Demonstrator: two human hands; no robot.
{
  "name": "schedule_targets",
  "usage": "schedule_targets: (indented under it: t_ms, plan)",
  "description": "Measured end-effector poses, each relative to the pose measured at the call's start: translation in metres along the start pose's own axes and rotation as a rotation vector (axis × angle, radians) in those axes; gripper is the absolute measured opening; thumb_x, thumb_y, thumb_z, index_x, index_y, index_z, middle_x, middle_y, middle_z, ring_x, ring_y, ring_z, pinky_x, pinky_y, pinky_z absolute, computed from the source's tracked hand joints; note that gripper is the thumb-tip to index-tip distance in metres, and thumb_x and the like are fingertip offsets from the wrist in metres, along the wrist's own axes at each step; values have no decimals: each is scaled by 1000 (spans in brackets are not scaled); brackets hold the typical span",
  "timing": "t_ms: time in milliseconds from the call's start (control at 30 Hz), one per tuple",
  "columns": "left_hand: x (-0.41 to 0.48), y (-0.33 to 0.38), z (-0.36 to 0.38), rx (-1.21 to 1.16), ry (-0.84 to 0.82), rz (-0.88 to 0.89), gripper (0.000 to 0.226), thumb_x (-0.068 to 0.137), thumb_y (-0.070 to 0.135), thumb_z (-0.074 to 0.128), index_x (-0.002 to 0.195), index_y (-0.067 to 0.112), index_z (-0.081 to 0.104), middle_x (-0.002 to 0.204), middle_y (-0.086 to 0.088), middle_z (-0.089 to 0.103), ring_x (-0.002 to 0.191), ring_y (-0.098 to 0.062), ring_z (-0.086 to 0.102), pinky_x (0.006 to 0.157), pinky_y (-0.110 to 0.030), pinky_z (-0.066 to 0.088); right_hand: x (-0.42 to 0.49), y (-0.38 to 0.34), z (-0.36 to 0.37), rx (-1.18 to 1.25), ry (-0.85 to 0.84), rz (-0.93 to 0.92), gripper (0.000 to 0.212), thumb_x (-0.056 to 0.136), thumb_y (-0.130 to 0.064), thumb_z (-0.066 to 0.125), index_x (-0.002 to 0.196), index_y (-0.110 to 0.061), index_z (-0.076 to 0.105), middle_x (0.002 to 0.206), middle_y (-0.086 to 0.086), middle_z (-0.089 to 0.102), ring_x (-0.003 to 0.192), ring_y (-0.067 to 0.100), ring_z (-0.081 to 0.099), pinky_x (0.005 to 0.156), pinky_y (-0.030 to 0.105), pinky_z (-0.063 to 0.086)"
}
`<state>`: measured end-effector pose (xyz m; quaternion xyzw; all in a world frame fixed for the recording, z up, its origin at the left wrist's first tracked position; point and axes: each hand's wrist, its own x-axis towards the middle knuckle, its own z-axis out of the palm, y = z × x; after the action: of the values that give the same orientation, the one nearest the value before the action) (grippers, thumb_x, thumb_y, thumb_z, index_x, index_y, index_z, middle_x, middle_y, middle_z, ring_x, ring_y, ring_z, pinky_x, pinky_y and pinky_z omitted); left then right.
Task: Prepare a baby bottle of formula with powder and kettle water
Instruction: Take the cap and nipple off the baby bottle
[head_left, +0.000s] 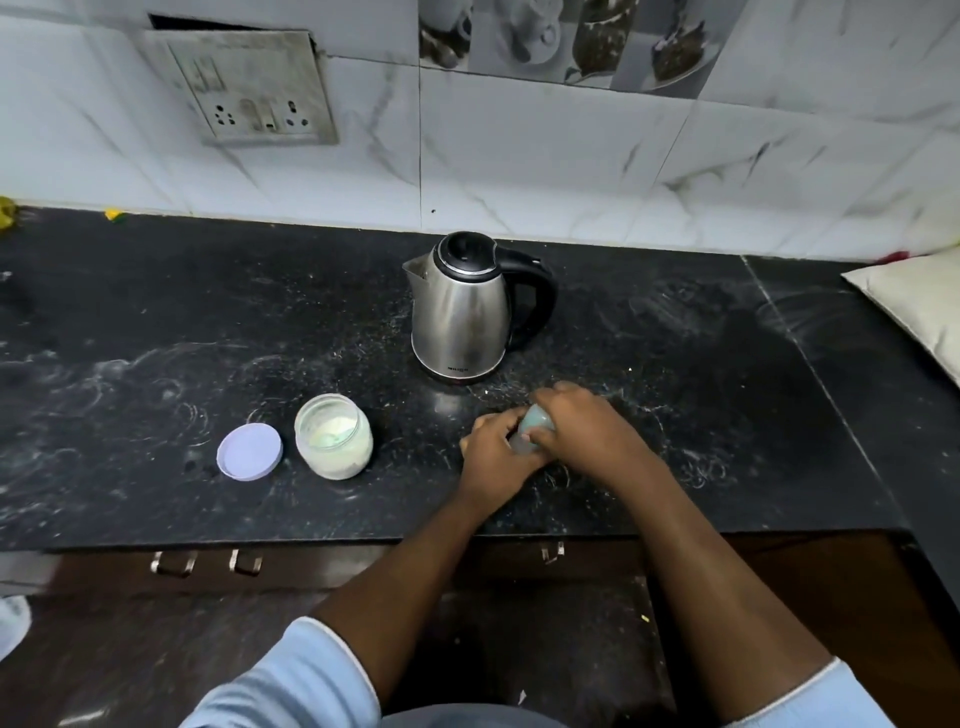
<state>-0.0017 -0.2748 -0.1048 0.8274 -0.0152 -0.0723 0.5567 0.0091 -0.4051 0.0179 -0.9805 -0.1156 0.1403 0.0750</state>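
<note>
A small baby bottle (532, 425) with a pale green top stands on the black counter (156, 338), mostly hidden by both hands. My left hand (496, 452) wraps its lower body. My right hand (587, 421) is closed over its top. To the left stands an open glass jar of white powder (334, 436), and its lilac lid (249, 451) lies flat beside it. A steel kettle (460, 312) with a black lid and handle stands behind the bottle, lid down.
A wall socket plate (249, 88) hangs on the marble-tiled wall at the upper left. A cream cushion-like object (919, 306) lies at the counter's right end. Drawer handles (208, 564) sit below the counter's front edge.
</note>
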Motion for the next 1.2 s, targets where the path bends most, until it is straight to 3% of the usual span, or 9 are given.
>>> schedule_targets:
  t_ms: [100, 200, 300, 433, 533, 733, 867, 967, 1200]
  plan:
    - [5, -6, 3, -34, -3, -10, 63, 67, 70, 82, 118, 35, 77, 109, 10, 80, 115, -21, 70, 99, -53, 59, -1, 7, -5, 47, -88, -121, 52, 87, -11, 74, 135, -25, 63, 144, 3, 53, 130, 29, 52, 102, 40, 48]
    - [11, -16, 7, -15, -4, 0, 62, 66, 68, 86, 118, 38, 76, 111, 16, 79, 116, -21, 72, 100, -56, 59, -3, 9, -5, 108, -111, -89, 75, 85, -27, 79, 151, -37, 44, 169, 1, 22, 144, 32, 37, 108, 48, 47]
    - [13, -19, 8, 8, -9, 4, 52, 66, 62, 84, 114, 46, 73, 104, 19, 79, 112, -22, 73, 100, -59, 57, 2, 7, -2, -25, -41, -4, 69, 89, -52, 71, 147, -29, 42, 145, 9, 47, 125, 35, 56, 89, 41, 48]
    - [11, -16, 10, 3, 13, 6, 57, 63, 69, 85, 112, 41, 75, 100, 16, 77, 111, -22, 71, 99, -55, 56, 3, 5, -5, 1, 28, -24, 37, 89, -39, 70, 120, -22, 58, 117, 9, 65, 105, 32, 64, 80, 39, 51]
    - [12, -19, 10, -14, 17, 24, 67, 61, 76, 89, 117, 42, 75, 106, 19, 78, 114, -21, 71, 99, -51, 59, -4, 18, -17, 266, 136, -59, 31, 85, -27, 71, 114, -27, 60, 110, 0, 67, 98, 22, 65, 81, 40, 54]
    - [13, -22, 9, 47, 25, 46, 66, 62, 83, 86, 122, 67, 63, 120, 25, 76, 125, -15, 68, 112, -52, 52, -21, 68, 5, 889, 472, 83, 53, 100, -22, 65, 145, -48, 53, 134, -6, 52, 119, 9, 57, 99, 28, 48]
    - [13, -24, 8, 32, 20, 61, 72, 64, 82, 87, 128, 55, 66, 119, 28, 76, 124, -15, 68, 110, -52, 54, -15, 92, 58, 830, 651, 209, 27, 97, -20, 72, 120, -31, 64, 126, -5, 54, 115, 12, 59, 101, 40, 53]
    - [11, -18, 5, 52, 26, 41, 70, 67, 75, 92, 128, 50, 70, 116, 30, 73, 128, -12, 63, 114, -51, 50, -4, 98, 86, 688, 644, 188, 21, 91, -12, 77, 107, -14, 64, 123, 3, 59, 118, 19, 58, 100, 34, 49]
    - [10, -14, 3, 58, -7, 15, 76, 61, 84, 84, 129, 57, 63, 119, 27, 76, 126, -11, 67, 114, -53, 51, 6, 97, 111, 607, 545, 248, 24, 92, -7, 75, 114, -4, 65, 139, 14, 57, 131, 26, 55, 105, 24, 37]
